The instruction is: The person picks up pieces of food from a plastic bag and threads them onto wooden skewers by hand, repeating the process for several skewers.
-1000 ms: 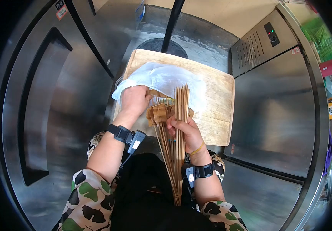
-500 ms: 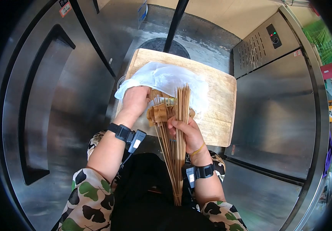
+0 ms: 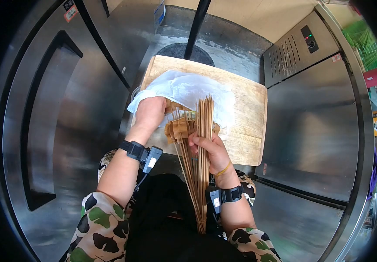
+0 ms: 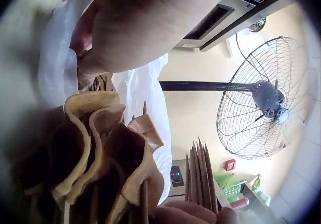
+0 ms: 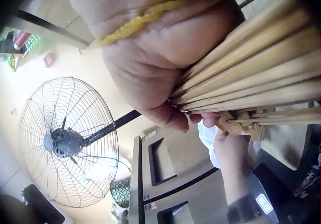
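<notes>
A bundle of bamboo skewers (image 3: 204,115) stands in my right hand (image 3: 216,153), the thumb and fingers wrapped round it. Several skewers beside the bundle carry folded brown sheets (image 3: 180,129) that look like tofu skin; close up in the left wrist view, the folded sheets (image 4: 143,179) form wavy loops on the sticks. My left hand (image 3: 150,114) reaches into the mouth of a white plastic bag (image 3: 192,85), next to more brown pieces (image 4: 103,83). Its fingertips are mostly hidden, and I cannot tell whether they pinch a piece.
Under the bag lies a wooden board (image 3: 249,126) with rounded corners. Steel refrigerator doors (image 3: 310,131) stand close on the right, and a steel cabinet (image 3: 79,131) closes in the left. Behind the board rises a fan's black pole (image 3: 196,30) on a round base (image 3: 201,54).
My left hand has shifted slightly left at the bag's mouth. The right hand keeps its grip on the skewers in about the same place.
</notes>
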Demonstrator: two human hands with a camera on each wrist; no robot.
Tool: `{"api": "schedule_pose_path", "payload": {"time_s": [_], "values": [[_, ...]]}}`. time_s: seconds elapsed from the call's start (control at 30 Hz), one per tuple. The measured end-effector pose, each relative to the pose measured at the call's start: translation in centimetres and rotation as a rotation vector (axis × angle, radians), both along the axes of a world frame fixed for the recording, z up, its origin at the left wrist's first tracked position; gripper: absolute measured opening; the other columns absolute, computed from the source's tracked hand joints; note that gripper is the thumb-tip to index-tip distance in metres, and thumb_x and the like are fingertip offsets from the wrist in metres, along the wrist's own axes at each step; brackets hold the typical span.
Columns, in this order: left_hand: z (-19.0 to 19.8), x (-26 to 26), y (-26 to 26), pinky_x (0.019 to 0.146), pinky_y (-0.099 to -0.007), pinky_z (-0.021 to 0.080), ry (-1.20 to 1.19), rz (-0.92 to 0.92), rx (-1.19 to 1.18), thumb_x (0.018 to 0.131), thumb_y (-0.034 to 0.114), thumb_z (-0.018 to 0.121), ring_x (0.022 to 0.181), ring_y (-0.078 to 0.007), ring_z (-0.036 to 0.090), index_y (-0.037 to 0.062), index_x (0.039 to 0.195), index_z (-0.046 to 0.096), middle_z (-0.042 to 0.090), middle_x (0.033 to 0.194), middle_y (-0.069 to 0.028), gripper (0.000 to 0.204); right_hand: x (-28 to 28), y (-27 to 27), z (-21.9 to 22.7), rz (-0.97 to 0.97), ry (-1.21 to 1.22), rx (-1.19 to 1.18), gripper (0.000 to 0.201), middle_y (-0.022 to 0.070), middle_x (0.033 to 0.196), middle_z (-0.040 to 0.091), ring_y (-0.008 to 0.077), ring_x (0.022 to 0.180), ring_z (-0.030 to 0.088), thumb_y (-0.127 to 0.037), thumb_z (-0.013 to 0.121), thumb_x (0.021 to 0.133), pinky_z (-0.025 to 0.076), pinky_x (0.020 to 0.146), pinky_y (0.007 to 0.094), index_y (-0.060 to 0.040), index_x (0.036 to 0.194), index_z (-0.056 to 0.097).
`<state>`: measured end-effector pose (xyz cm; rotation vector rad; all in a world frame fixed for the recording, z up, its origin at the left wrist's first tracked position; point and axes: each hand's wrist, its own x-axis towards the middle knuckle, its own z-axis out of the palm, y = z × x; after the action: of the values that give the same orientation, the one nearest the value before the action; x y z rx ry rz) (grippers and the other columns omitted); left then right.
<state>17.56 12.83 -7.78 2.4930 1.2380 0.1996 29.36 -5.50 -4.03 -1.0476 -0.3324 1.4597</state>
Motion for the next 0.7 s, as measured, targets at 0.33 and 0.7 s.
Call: {"api": "schedule_pose_path", "payload": {"time_s": [0.33, 0.7], "values": [[-0.7, 0.5, 0.2, 0.077, -0.0445, 0.049, 0.050, 0.156, -0.024, 0.083, 0.009, 0.045, 0.089, -0.0368, 0.061, 0.0028, 0.094, 0.063, 0.063, 0.096, -0.0207, 0.022, -0.1, 0.0, 0.0, -0.004, -0.010, 0.004, 0.008, 0.0010, 0.072, 0.056, 0.0089, 0.064, 0.049, -0.010, 0.060, 0.082, 0.040, 0.060, 0.0210, -0.0024, 0.084, 0.060], [-1.4, 0.9, -0.9, 0.073, -0.0467, 0.047, -0.243, 0.106, 0.148, 0.078, 0.007, 0.054, 0.080, -0.0399, 0.060, 0.0009, 0.089, 0.063, 0.063, 0.086, -0.0212, 0.016, -0.1, -0.2, 0.1, -0.020, -0.042, 0.006, 0.006, 0.0011, 0.070, 0.055, 0.0087, 0.063, 0.050, -0.009, 0.060, 0.082, 0.039, 0.059, 0.0207, -0.0030, 0.084, 0.060]]}}
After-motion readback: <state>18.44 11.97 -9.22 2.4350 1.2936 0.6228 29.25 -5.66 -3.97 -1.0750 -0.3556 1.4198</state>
